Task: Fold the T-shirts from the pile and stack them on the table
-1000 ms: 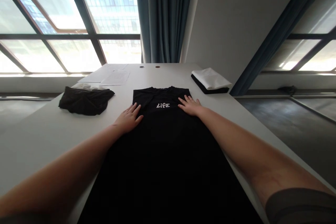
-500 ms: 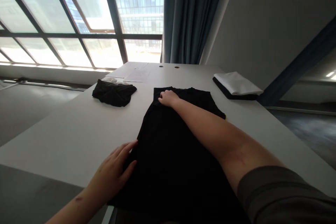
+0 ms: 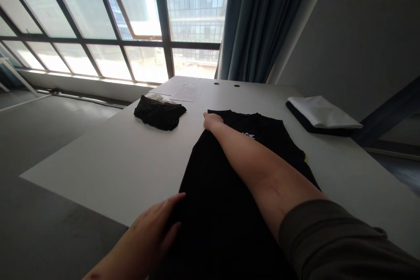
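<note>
A black sleeveless shirt [image 3: 210, 210] lies spread on the white table, its neckline toward the far end and its lower part running toward me. White lettering on its chest shows partly behind my right forearm, and a bit of yellow shows at its right edge. My right hand [image 3: 212, 120] reaches across to the far left shoulder, its fingers curled round the shirt's edge there; the fingertips are partly hidden. At the shirt's near left side, my left hand [image 3: 157, 223] rests with thumb and fingers apart, fingertips touching the edge of the cloth.
On the white table [image 3: 108, 166], a crumpled dark cloth [image 3: 159, 113] lies at the left, with paper sheets [image 3: 187, 92] behind it. A folded white cloth [image 3: 323, 111] on a black one [image 3: 328, 130] sits at the far right. Windows and a blue curtain [image 3: 259, 22] stand beyond.
My right hand has shifted outward to the shirt's left shoulder edge, and some of the white lettering has come into sight. The view has turned left; my left hand stays by the shirt's side.
</note>
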The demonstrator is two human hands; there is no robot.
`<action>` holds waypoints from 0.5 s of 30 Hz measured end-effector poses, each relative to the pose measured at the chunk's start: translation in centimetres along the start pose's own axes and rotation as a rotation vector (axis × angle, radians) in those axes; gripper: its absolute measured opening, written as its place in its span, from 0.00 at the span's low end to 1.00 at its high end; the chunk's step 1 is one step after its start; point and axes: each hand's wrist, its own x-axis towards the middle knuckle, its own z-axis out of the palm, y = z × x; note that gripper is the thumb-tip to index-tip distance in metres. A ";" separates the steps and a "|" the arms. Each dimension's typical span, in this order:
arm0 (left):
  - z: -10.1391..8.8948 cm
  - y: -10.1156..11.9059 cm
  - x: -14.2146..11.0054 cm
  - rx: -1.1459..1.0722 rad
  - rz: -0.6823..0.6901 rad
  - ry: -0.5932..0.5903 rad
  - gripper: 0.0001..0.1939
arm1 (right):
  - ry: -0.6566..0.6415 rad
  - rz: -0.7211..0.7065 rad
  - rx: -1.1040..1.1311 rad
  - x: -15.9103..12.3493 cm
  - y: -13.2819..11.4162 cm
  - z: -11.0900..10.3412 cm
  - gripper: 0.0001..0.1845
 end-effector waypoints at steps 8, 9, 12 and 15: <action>-2.1 4.3 -0.1 -0.143 0.073 0.141 0.20 | 0.197 -0.041 0.100 -0.9 4.5 -3.5 0.20; -2.1 5.2 0.0 -0.167 0.109 0.141 0.19 | 0.219 -0.028 0.111 -1.3 5.6 -4.1 0.20; -1.5 7.9 0.8 -0.207 0.233 0.079 0.17 | 0.269 0.037 0.131 -2.6 9.3 -5.5 0.23; -0.4 10.5 1.6 -0.188 0.346 -0.069 0.17 | 0.287 0.114 0.123 -4.1 12.9 -5.9 0.25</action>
